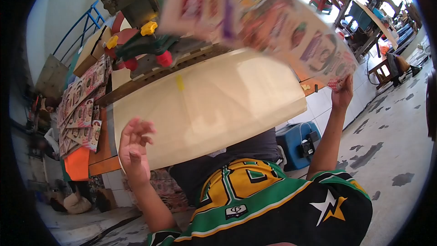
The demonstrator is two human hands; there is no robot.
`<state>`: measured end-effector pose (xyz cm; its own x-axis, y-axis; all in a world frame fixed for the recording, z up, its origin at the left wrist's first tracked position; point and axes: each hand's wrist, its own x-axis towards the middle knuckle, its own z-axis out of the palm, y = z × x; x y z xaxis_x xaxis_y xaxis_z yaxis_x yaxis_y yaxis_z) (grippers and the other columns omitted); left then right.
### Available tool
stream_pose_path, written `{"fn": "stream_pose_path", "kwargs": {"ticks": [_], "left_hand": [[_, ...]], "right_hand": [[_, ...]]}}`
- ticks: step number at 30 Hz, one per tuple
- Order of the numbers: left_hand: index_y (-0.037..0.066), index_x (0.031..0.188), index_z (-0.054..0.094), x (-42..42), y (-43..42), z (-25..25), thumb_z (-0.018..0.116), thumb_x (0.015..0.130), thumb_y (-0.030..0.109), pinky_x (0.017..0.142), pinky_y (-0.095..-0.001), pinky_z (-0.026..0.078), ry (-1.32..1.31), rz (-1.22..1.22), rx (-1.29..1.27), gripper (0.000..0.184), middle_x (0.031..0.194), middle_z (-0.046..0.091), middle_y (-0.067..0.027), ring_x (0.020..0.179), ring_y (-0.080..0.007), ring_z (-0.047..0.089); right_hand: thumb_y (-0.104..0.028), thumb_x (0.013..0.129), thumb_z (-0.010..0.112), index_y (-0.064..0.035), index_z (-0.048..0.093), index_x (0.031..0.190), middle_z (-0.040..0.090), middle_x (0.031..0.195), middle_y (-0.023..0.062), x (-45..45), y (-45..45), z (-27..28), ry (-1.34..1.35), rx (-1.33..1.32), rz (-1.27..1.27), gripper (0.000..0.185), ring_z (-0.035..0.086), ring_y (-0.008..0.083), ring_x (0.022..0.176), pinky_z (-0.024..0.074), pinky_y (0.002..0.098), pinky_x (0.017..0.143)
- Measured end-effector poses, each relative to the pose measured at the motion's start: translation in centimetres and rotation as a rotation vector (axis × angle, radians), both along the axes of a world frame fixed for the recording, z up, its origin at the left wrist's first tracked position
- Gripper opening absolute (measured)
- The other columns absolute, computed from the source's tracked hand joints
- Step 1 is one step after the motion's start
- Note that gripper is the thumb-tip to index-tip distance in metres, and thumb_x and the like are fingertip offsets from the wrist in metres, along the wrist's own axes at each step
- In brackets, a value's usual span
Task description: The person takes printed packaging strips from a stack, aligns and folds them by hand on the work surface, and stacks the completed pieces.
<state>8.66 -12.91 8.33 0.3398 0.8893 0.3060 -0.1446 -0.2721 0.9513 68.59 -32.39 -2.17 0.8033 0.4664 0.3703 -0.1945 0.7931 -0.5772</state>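
My right hand [342,94] is raised on the right, its fingers closed on the lower corner of a large printed packaging sheet [298,34]. The sheet is blurred and stretches up and left past the top of the view. Above the left end of a cream-coloured board [236,95], my left hand [135,148] is held palm up, fingers loosely curled and apart, with nothing in it. A short yellow strip [180,83] marks the board. Behind the board stands a machine with a dark metal bar [150,78], a green part [145,48] and red and yellow knobs.
Stacked printed pieces [82,109] lie to the left, beside a cardboard box [92,51] and an orange piece [77,163]. A blue container [298,143] with a black plug stands below on the right. Another person sits by a far table [364,7].
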Motion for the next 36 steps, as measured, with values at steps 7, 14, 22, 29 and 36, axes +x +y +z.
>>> {"fn": "stream_pose_path", "kwargs": {"ticks": [7,14,22,29,36], "left_hand": [[-0.005,0.146,0.039,-4.5,3.1,-3.0,0.08,0.08,0.054,0.098,-0.0347,0.044,-0.231,0.021,0.001,0.097,0.136,0.057,-0.0159,0.12,-0.0214,0.056],[-0.002,0.107,0.062,-9.2,4.0,-3.8,0.073,0.093,0.015,0.097,-0.0318,0.046,-0.097,0.252,-0.023,0.025,0.105,0.066,-0.0053,0.097,-0.013,0.059],[-0.001,0.113,0.065,-15.6,7.9,-7.0,0.074,0.094,0.018,0.094,-0.0294,0.048,0.035,0.353,-0.05,0.028,0.108,0.068,-0.0056,0.098,-0.0125,0.062],[0.002,0.108,0.065,-16.8,8.7,-9.2,0.072,0.095,0.019,0.089,-0.0271,0.047,0.092,0.367,-0.038,0.023,0.099,0.066,-0.002,0.089,-0.0105,0.06],[0.001,0.104,0.064,-17.4,9.1,-6.2,0.072,0.095,0.019,0.09,-0.0283,0.047,-0.106,0.475,0.073,0.021,0.094,0.064,-0.0013,0.089,-0.0116,0.059]], "right_hand": [[-0.02,0.103,0.053,0.0032,0.044,0.143,0.06,0.132,0.0136,-5.7,5.6,4.2,-0.258,-0.189,0.235,0.047,0.061,0.0198,0.12,0.0502,0.0363,0.102],[-0.016,0.101,0.058,0.0029,0.052,0.134,0.065,0.122,0.0128,-11.5,10.4,7.0,-0.299,-0.271,0.329,0.039,0.065,0.0181,0.11,0.0525,0.0338,0.097],[-0.018,0.096,0.069,0.0016,0.064,0.122,0.07,0.116,0.006,-12.8,13.1,6.7,-0.663,-0.509,0.431,0.033,0.064,0.0125,0.107,0.0483,0.0309,0.097],[-0.018,0.097,0.069,0.0017,0.065,0.124,0.071,0.115,0.0055,-12.5,13.1,5.4,-0.685,-0.648,0.457,0.034,0.063,0.0115,0.105,0.0483,0.0303,0.095],[-0.016,0.096,0.069,0.0001,0.066,0.118,0.072,0.107,0.0029,-12.6,13.0,7.9,-0.644,-0.462,0.397,0.028,0.063,0.0092,0.098,0.0488,0.0281,0.089]]}}
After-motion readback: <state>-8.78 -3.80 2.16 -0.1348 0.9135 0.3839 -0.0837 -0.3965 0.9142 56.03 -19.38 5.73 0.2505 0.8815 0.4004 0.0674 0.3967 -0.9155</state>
